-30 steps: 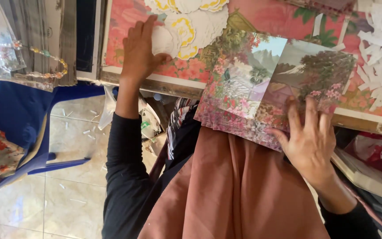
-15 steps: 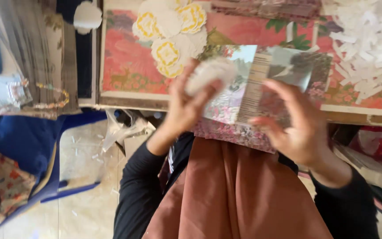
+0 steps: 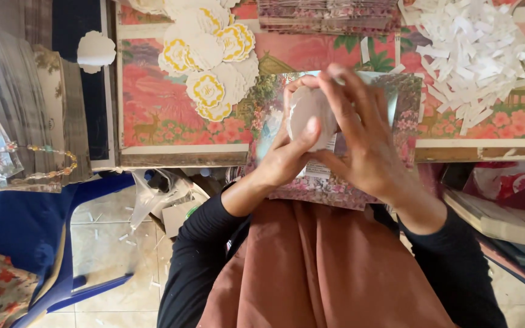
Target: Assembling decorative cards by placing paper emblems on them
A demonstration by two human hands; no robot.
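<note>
A white scalloped paper sticker [image 3: 308,115] is pinched between my left hand [image 3: 287,155] and my right hand [image 3: 363,136], just above a floral printed card [image 3: 405,115] lying on my lap and the table edge. The left thumb presses on the sticker's face. The right fingers curl over its top and right side. A heap of similar round white stickers with yellow rings [image 3: 211,54] lies on the table to the upper left of my hands.
The table [image 3: 165,118] carries a pink floral cover. A pile of white paper strips [image 3: 475,58] lies at the upper right, a stack of cards [image 3: 329,15] at the top. A blue plastic chair [image 3: 37,231] stands at left, with a bead string [image 3: 44,152] nearby.
My left hand came back from the sticker heap with a white sticker. Both hands now meet over the floral card, and the right hand has lifted off the card's edge.
</note>
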